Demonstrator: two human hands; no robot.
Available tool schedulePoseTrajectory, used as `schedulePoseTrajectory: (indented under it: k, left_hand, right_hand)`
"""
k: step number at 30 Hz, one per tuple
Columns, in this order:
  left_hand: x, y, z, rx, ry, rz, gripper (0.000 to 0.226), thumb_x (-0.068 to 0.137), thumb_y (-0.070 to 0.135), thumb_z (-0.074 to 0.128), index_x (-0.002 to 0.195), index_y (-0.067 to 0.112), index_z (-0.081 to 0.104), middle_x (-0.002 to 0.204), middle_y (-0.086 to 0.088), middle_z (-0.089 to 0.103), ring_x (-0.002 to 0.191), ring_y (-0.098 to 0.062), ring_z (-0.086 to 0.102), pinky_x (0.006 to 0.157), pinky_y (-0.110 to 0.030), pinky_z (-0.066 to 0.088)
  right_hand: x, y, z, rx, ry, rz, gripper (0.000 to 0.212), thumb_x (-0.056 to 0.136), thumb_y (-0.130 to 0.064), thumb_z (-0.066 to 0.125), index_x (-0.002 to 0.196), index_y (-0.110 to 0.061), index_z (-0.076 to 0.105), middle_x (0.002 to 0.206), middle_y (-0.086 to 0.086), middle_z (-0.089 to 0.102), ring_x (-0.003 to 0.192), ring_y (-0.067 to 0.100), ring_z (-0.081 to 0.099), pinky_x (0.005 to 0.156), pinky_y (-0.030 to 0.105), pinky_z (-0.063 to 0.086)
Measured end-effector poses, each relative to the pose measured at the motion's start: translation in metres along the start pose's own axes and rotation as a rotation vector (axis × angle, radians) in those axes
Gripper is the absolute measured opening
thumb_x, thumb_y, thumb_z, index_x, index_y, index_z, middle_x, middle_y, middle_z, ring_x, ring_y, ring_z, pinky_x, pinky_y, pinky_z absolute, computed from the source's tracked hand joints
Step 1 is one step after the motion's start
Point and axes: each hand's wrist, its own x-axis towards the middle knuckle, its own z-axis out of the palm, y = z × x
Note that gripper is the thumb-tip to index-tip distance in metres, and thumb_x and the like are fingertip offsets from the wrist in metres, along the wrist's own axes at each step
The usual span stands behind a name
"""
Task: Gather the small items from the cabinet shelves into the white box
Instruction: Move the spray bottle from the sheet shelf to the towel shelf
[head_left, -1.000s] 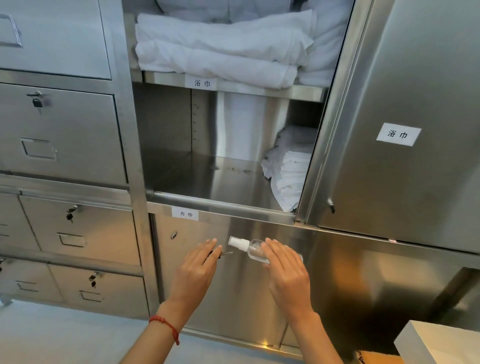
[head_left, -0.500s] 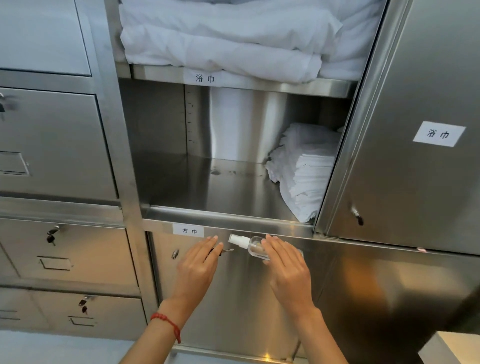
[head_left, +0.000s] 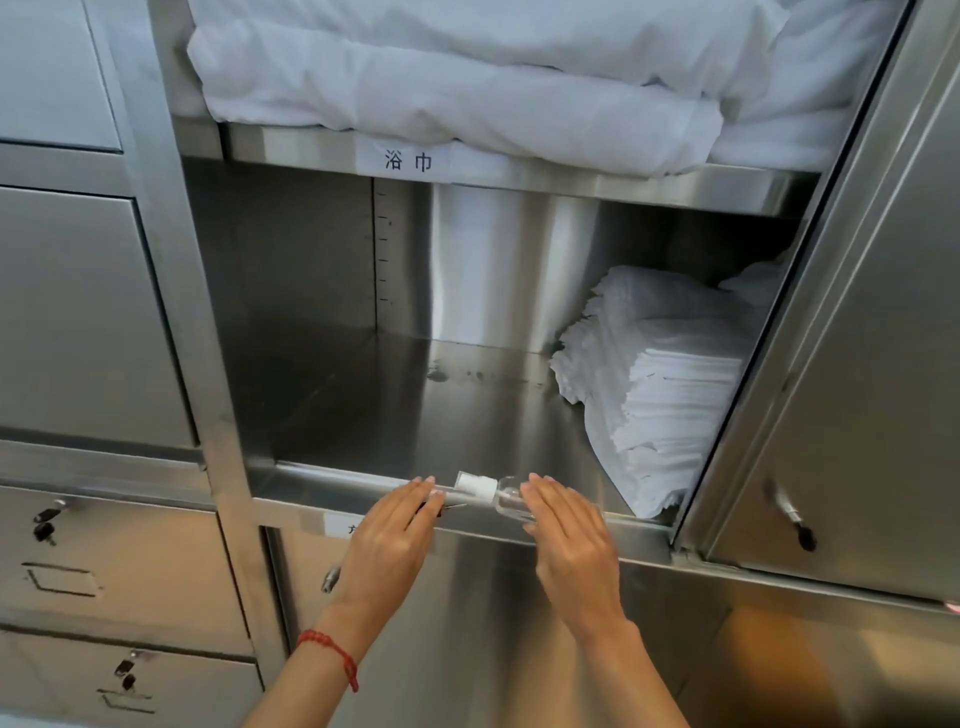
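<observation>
Bottle: my right hand (head_left: 571, 540) holds a small clear spray bottle (head_left: 493, 493) at the front lip of the middle shelf (head_left: 415, 415).
Axis: it lies nearly level, white cap to my left, body under my fingers.
Left hand: my left hand (head_left: 389, 545) has its fingers nearly straight; a thin dark item at the fingertips, grip unclear.
Change: both hands have risen from the lower door panel to the shelf edge.
Shelf: stacked white towels (head_left: 665, 395) at its right.

Open shelf, right side blocked
The bare shelf floor (head_left: 395, 405) lies open left and centre; the stacked white cloths (head_left: 660, 395) fill its right end.
</observation>
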Motion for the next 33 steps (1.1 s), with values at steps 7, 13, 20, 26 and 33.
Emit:
schedulePoseTrajectory:
  k: [7,13,20,26,33]
  left_hand:
    - [0.040,-0.022,0.045,-0.025,-0.017,-0.013,0.060,0.038,-0.006,0.092,0.095,-0.003,0.073,0.100,-0.019,0.070,0.090,-0.032,0.070,0.076,-0.047,0.056]
    - [0.060,-0.035,0.082,0.008,0.097,0.002,0.029,0.062,-0.010,0.077,0.090,-0.003,0.074,0.096,-0.019,0.071,0.086,-0.032,0.071,0.074,-0.047,0.056]
    - [0.071,-0.061,0.106,0.008,0.055,-0.011,0.050,0.043,-0.011,0.087,0.091,-0.002,0.075,0.098,-0.018,0.071,0.088,-0.031,0.070,0.078,-0.047,0.054]
    - [0.082,-0.085,0.130,-0.052,0.065,0.034,0.039,0.053,-0.016,0.077,0.090,-0.002,0.075,0.097,-0.019,0.071,0.086,-0.031,0.071,0.076,-0.047,0.054]
    - [0.100,-0.115,0.153,-0.086,0.066,0.088,0.025,0.065,-0.001,0.064,0.088,0.001,0.076,0.095,-0.017,0.072,0.084,-0.030,0.071,0.071,-0.043,0.057]
  right_hand:
    - [0.034,0.036,0.043,-0.006,0.002,-0.018,0.051,0.056,0.012,0.081,0.104,-0.003,0.072,0.110,0.008,0.070,0.101,0.022,0.067,0.092,0.036,0.048]
    - [0.049,0.058,0.078,0.002,-0.037,-0.023,0.055,0.053,0.010,0.084,0.104,-0.005,0.072,0.110,0.007,0.070,0.101,0.021,0.067,0.094,0.035,0.047]
    - [0.065,0.067,0.108,0.008,-0.062,0.005,0.057,0.051,0.014,0.082,0.104,-0.005,0.073,0.109,0.007,0.070,0.100,0.021,0.067,0.094,0.036,0.048]
    - [0.075,0.066,0.133,-0.001,-0.086,0.058,0.056,0.052,0.014,0.083,0.104,-0.004,0.072,0.109,0.008,0.070,0.100,0.023,0.067,0.088,0.038,0.053]
    - [0.089,0.062,0.162,-0.022,-0.101,0.176,0.053,0.055,0.013,0.082,0.105,-0.003,0.072,0.110,0.009,0.069,0.100,0.024,0.067,0.088,0.038,0.051]
